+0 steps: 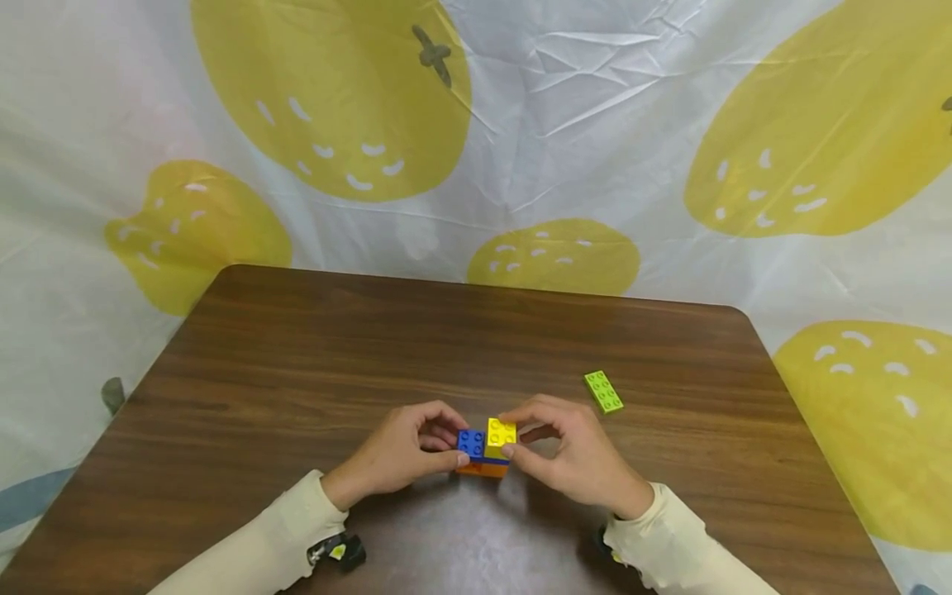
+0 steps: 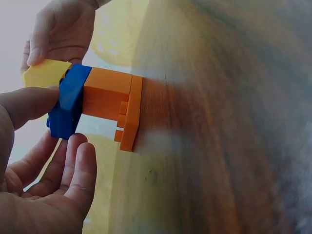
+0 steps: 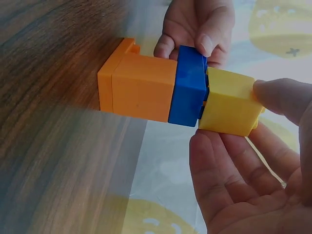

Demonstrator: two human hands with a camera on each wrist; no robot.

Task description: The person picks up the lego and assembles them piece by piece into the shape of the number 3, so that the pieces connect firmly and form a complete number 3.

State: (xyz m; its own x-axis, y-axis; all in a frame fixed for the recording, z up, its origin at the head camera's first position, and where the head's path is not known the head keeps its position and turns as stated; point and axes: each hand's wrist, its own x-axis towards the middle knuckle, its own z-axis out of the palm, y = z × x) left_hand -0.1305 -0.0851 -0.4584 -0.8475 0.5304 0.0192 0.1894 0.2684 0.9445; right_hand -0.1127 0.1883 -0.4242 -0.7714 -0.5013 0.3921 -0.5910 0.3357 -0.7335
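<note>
A small stack of toy building bricks stands on the table between both hands. Its base is a thin orange plate (image 2: pixel 132 114) with an orange brick (image 3: pixel 144 87) on one end. Across the top lies a blue brick (image 1: pixel 471 444), its left studs bare in the head view. My left hand (image 1: pixel 394 454) pinches this blue brick between thumb and fingers. A yellow brick (image 1: pixel 502 433) sits over the blue brick's right half, slightly tilted, with a thin gap and blue studs showing beneath it in the right wrist view. My right hand (image 1: pixel 573 454) holds the yellow brick between thumb and fingers.
A lime green flat brick (image 1: pixel 603 392) lies on the brown wooden table (image 1: pixel 357 347), beyond the right hand. Behind the table hangs a white cloth (image 1: pixel 565 149) with large yellow fruit prints.
</note>
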